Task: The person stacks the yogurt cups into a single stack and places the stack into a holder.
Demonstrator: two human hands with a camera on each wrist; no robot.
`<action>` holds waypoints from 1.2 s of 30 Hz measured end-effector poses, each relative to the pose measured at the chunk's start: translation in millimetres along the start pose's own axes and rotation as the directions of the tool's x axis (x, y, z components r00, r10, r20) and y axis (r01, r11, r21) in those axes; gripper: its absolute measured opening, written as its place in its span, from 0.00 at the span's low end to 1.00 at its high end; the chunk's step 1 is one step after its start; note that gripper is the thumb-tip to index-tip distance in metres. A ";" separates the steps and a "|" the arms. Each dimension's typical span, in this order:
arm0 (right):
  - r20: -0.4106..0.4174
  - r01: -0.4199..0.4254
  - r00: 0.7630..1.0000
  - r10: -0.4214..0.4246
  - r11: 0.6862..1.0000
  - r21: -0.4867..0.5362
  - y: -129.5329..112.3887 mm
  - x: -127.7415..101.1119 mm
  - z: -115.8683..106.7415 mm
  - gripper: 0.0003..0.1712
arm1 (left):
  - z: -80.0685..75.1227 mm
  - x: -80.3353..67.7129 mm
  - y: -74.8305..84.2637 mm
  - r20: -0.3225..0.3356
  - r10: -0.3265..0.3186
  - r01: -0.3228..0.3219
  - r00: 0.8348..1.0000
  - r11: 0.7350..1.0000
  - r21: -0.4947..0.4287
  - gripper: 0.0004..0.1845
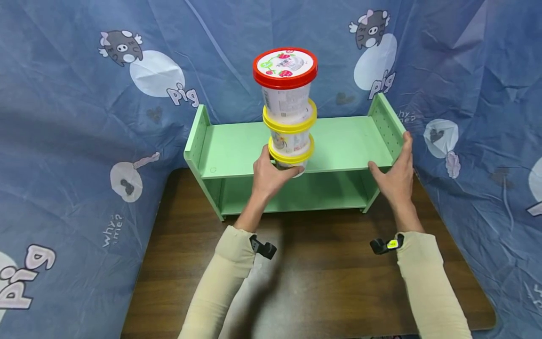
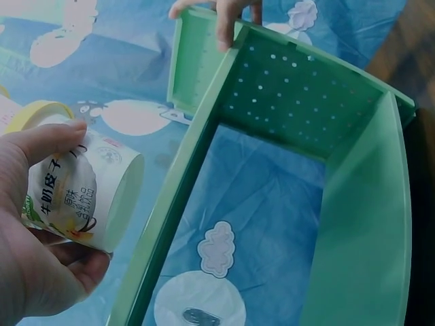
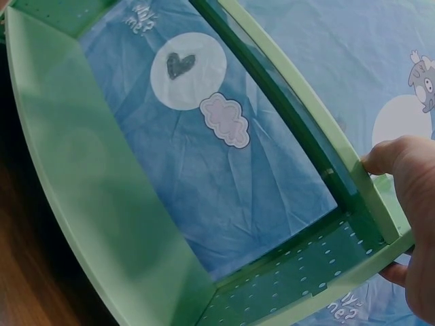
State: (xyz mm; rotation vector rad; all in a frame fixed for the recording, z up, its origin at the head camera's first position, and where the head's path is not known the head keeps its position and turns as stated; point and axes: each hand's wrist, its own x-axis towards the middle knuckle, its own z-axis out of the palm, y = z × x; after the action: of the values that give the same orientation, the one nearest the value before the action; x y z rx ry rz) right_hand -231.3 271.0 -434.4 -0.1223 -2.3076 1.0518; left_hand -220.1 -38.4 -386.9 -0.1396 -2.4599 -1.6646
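Currently the left hand (image 1: 271, 176) curls around the bottom tub (image 1: 291, 153) of a three-tub stack (image 1: 287, 108), thumb and fingers wrapped on its lower wall, at the front edge of the green shelf (image 1: 237, 146). Right hand (image 1: 395, 174) grips the shelf's right end panel, thumb on the top board's front edge, fingers up the panel's outer face.

Handling, as a judgement: thin plastic tubs, likely light but top-heavy as a column; smooth walls could slip, and the upper tubs only rest on lids. Best hold looks low on the bottom tub, kept upright.

Looks: white printed walls; two lower tubs with yellow lids, top tub (image 1: 285, 80) with a red lid bearing a fruit label. Wrist view shows Chinese lettering on the held tub. Shelf stands on a dark wooden table (image 1: 322, 278), with blue cartoon-print cloth (image 1: 76, 141) behind.
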 end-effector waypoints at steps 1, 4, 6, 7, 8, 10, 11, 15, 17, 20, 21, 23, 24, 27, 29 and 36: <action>0.000 0.001 1.000 -0.001 1.000 0.001 0.0 0.1 -0.1 0.58 | 0.4 1.5 -0.3 -0.001 0.001 -0.001 1.000 1.000 -0.002 0.42; 0.002 0.003 1.000 -0.003 1.000 -0.005 0.3 0.3 -0.4 0.58 | 1.7 6.7 -1.7 -0.008 0.005 -0.005 1.000 1.000 -0.003 0.42; 0.005 0.002 1.000 -0.002 1.000 -0.004 0.2 0.4 -0.7 0.58 | 2.7 9.9 -2.8 -0.014 0.009 -0.009 1.000 1.000 -0.006 0.42; 0.007 0.000 1.000 0.000 1.000 -0.003 0.0 0.2 -0.7 0.58 | 3.4 11.6 -3.7 -0.016 0.009 -0.009 1.000 1.000 -0.009 0.41; 0.008 0.000 1.000 0.000 1.000 -0.002 -0.1 0.2 -0.7 0.58 | 4.0 13.1 -4.4 -0.018 0.008 -0.008 1.000 1.000 -0.010 0.41; 0.009 -0.001 1.000 0.001 1.000 -0.002 0.0 0.2 -0.6 0.58 | 5.0 15.7 -5.9 -0.022 -0.001 0.001 1.000 1.000 -0.011 0.41; 0.009 -0.002 1.000 0.002 1.000 -0.002 0.1 0.3 -0.4 0.58 | 5.5 16.8 -6.5 -0.023 -0.007 0.007 1.000 1.000 -0.009 0.41; 0.009 -0.003 1.000 0.003 1.000 -0.011 0.5 0.6 0.0 0.58 | 7.1 21.4 -9.5 -0.025 -0.025 0.025 0.999 1.000 0.008 0.41; 0.012 -0.007 1.000 0.007 1.000 -0.011 0.2 0.6 0.0 0.58 | 8.1 23.5 -10.8 -0.025 -0.029 0.029 0.999 0.999 0.015 0.41; 0.016 -0.014 1.000 0.014 1.000 -0.009 -0.5 0.3 -0.1 0.58 | 9.8 26.6 -12.1 -0.026 -0.033 0.033 0.999 0.999 0.013 0.41; 0.017 -0.015 1.000 0.015 1.000 -0.009 -0.6 0.0 -0.1 0.58 | 10.2 27.6 -12.1 -0.026 -0.034 0.034 0.999 0.999 0.008 0.41; 0.016 -0.015 1.000 0.015 1.000 -0.009 -0.8 -0.1 -0.2 0.58 | 11.1 29.7 -12.3 -0.026 -0.035 0.035 0.999 0.999 -0.001 0.41; 0.016 -0.015 1.000 0.016 1.000 -0.009 -0.9 -0.2 -0.2 0.58 | 11.5 30.7 -12.3 -0.027 -0.036 0.036 0.999 0.999 -0.005 0.41; 0.013 -0.013 1.000 0.013 1.000 -0.006 -1.1 -0.4 -0.1 0.58 | 12.9 33.9 -12.6 -0.031 -0.041 0.041 0.999 0.999 -0.012 0.42; 0.009 -0.011 1.000 0.011 1.000 -0.005 -1.0 -0.1 -0.1 0.58 | 13.9 36.3 -12.8 -0.034 -0.046 0.046 0.998 0.999 -0.007 0.42; 0.000 0.000 1.000 0.000 1.000 0.002 -1.1 -0.3 0.7 0.58 | 16.1 43.1 -13.3 -0.030 -0.052 0.052 0.998 0.999 -0.006 0.42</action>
State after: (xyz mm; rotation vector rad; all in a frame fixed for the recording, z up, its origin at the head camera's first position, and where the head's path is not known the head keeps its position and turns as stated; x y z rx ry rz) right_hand -231.3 269.7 -434.1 -0.1209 -2.3065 1.0545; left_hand -266.1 -29.2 -396.7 -0.0507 -2.4577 -1.6806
